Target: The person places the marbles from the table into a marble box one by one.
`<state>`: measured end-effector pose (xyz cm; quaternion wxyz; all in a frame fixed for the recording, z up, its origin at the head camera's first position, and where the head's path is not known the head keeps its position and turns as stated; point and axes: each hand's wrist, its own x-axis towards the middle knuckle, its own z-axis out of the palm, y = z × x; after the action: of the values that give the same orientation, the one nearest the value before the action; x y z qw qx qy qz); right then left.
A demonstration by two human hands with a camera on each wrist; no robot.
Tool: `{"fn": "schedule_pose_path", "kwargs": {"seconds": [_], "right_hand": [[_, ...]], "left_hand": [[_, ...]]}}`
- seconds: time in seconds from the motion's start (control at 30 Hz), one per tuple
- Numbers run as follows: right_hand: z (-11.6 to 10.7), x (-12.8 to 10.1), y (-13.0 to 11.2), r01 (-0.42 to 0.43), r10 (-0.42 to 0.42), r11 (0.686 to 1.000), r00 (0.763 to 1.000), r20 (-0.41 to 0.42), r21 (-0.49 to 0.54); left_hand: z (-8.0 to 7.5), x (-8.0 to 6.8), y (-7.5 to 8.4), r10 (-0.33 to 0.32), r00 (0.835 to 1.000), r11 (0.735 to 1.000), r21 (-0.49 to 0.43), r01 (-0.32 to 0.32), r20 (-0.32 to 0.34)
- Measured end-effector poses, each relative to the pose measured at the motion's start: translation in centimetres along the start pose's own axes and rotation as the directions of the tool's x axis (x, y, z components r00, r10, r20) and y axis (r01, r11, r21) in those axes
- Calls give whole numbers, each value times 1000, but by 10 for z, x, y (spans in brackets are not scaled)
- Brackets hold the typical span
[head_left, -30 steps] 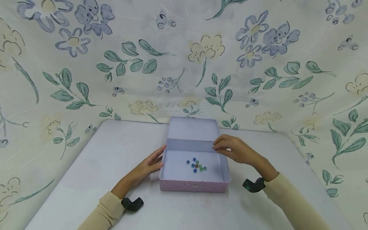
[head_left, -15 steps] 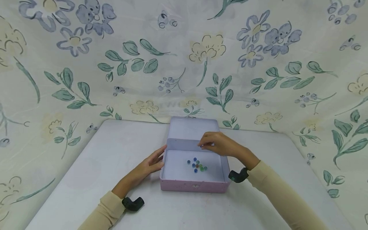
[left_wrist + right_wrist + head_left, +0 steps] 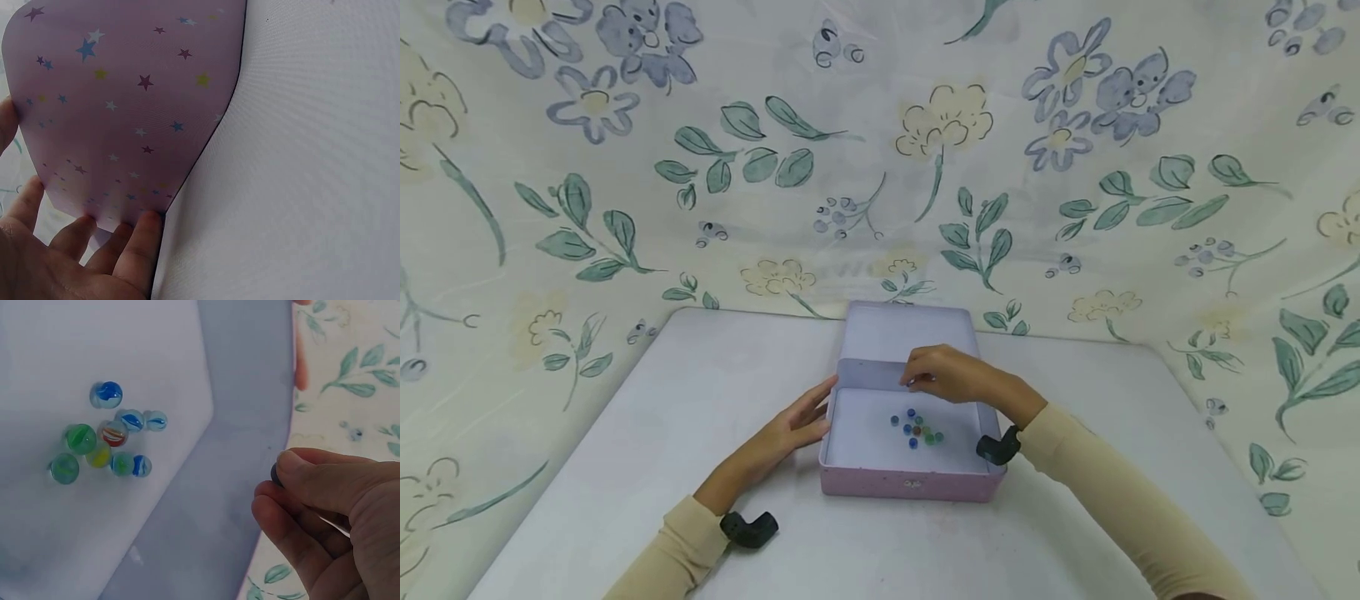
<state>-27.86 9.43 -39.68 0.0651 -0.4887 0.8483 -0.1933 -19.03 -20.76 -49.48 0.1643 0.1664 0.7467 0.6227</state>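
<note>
A pink tin box (image 3: 910, 484) stands open on the white table (image 3: 647, 433), its lid (image 3: 910, 332) laid back behind it. Several glass marbles (image 3: 916, 428) lie clustered on the box floor, and they also show in the right wrist view as marbles (image 3: 106, 440). My right hand (image 3: 917, 382) hovers over the box's rear wall. There the right hand (image 3: 280, 487) pinches a small dark marble (image 3: 275, 474) between thumb and fingers. My left hand (image 3: 805, 421) rests with straight fingers against the box's left side. Its fingers (image 3: 134, 247) touch the star-printed wall (image 3: 131, 106).
A floral cloth (image 3: 880, 167) hangs behind and around the table. Black camera mounts sit on both wrists (image 3: 747, 528) (image 3: 997, 448). Bare tabletop (image 3: 300, 156) stretches left, right and in front of the box.
My right hand has moved left from the box's rear right corner to above the middle of the rear wall. The left hand and the box have stayed put.
</note>
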Motion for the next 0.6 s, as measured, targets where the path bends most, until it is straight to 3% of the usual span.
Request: {"fn": "schedule_pose_path", "kwargs": {"seconds": [0.33,0.6], "right_hand": [[23,12,2,-28,26,999,998,50,29],[36,18,7,-135,134,991,987,93,-1]], "left_hand": [[-2,0,-1,-3,1000,1000,-8,4,8],[-2,-1,-1,-5,1000,1000,-7,5,5]]}}
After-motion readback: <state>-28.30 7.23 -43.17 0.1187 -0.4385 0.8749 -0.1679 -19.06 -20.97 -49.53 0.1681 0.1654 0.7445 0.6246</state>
